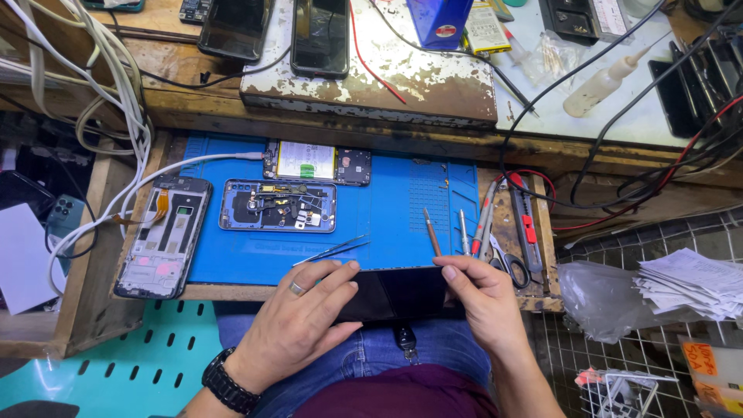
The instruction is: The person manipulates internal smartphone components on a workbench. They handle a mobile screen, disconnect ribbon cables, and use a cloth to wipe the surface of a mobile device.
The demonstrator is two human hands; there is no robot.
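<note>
Blue repair mat [395,217] on a cluttered wooden bench; black phone screen [395,292] sits at its 6 o'clock edge, over my lap. My left hand [298,325] lies flat, fingers spread on the glass. My right hand [476,298] pinches its right corner, also holding a brown-handled tool [431,231] pointing to 12. Tweezers [331,251] at 10 o'clock, opened phone [279,205] beyond.

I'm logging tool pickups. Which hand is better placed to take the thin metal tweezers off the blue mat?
Probably the left hand: the thin metal tweezers lie just beyond its fingertips, while the right hand sits nearer the screwdrivers.
</note>
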